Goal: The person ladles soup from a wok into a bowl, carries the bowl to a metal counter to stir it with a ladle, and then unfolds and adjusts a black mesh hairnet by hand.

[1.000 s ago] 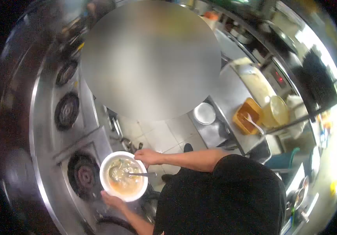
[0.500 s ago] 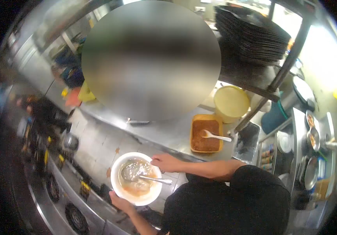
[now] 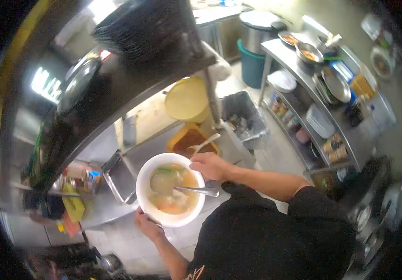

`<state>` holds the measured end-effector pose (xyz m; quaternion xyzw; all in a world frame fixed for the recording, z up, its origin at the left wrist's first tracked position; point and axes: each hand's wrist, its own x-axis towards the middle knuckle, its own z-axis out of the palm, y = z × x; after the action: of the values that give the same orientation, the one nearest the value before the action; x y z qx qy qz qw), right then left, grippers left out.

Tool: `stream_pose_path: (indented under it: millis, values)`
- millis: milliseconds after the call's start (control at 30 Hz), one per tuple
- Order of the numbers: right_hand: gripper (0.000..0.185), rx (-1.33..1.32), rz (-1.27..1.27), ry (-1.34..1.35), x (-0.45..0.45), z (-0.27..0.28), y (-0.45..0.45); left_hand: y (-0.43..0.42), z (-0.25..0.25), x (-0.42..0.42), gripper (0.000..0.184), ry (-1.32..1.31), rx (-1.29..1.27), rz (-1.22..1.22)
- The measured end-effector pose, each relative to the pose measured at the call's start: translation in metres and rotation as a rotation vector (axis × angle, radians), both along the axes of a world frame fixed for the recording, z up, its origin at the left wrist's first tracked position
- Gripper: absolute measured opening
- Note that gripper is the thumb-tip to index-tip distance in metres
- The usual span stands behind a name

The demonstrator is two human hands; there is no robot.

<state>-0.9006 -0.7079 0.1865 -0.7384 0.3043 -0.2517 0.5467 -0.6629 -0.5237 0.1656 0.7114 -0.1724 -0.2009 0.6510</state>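
Between my two hands is a white bowl (image 3: 141, 196) of cloudy soup with green and orange pieces in it. A metal ladle (image 3: 196, 190) rests in the soup, its handle lying over the rim towards me. My right hand (image 3: 210, 166) is closed on the far right side of the rim. My left hand (image 3: 148, 225) holds the bowl's near left edge, its fingers partly hidden underneath. Just beyond the bowl, a yellow tub (image 3: 181, 145) holds a reddish-brown paste and a pale spoon (image 3: 204, 143).
A steel counter (image 3: 140, 156) with a metal tray (image 3: 118, 179) lies ahead, under a dark overhead shelf (image 3: 131, 93). Behind stands a yellow bucket (image 3: 188, 99). To the right are a lined bin (image 3: 244, 114), a teal barrel (image 3: 251, 67) and a shelf unit (image 3: 299, 70) with pans.
My view has swung to the right, bringing the bin and shelf unit nearer the middle. The bowl, still in both hands, now appears against the counter beside the yellow tub.
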Motion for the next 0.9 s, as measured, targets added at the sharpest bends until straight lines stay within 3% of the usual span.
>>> stream_pose_path:
  millis: [100,133,233,433,733,833,900]
  values:
    - [0.028,0.069,-0.178,-0.038,-0.04,-0.005,0.016,-0.016,0.015,-0.018,0.042,0.086,0.007,-0.249]
    - [0.027,0.102,-0.237,-0.066,-0.055,-0.007,0.021,-0.027,0.011,-0.028,0.037,0.091,-0.057,-0.217]
    - [0.026,0.323,-0.357,-0.012,-0.1,-0.012,0.034,-0.043,0.025,-0.06,0.039,0.064,0.151,-0.396]
    - [0.024,0.391,-0.602,-0.114,-0.19,0.001,0.045,-0.088,0.013,-0.13,0.039,0.104,0.116,-0.577]
    - [0.028,0.317,-0.749,-0.102,-0.336,0.008,-0.024,-0.192,0.0,-0.28,0.036,0.151,0.094,-0.735]
    - [0.029,0.13,-0.741,0.003,-0.38,0.004,-0.06,-0.231,0.011,-0.318,0.037,0.119,0.111,-0.794]
    - [0.029,0.402,-0.779,-0.163,-0.398,0.013,-0.082,-0.26,0.011,-0.334,0.038,0.055,0.118,-0.853]
